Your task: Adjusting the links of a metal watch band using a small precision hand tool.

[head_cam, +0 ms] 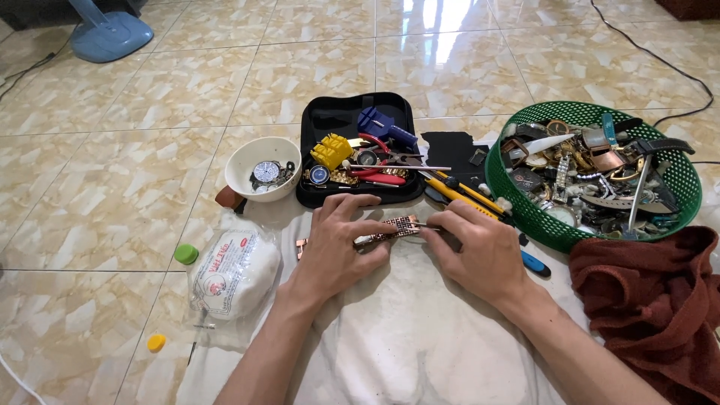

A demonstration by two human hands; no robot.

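Pinching a watch band (pixel 390 227), the left hand (pixel 334 251) steadies it while the right hand (pixel 480 251) presses a thin tool (pixel 429 226) against its end; the next move needs careful aim.

Home floor as watch-repair spot: glossy marble-look tiles (pixel 187 82), fan base (pixel 109 34), tool case (pixel 356 146), basket (pixel 686 187) of watches.

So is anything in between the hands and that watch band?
Nothing visible is. The left hand lies right on the metal watch band, pressing it onto the white cloth. The right hand meets the band's other end with a thin tool.
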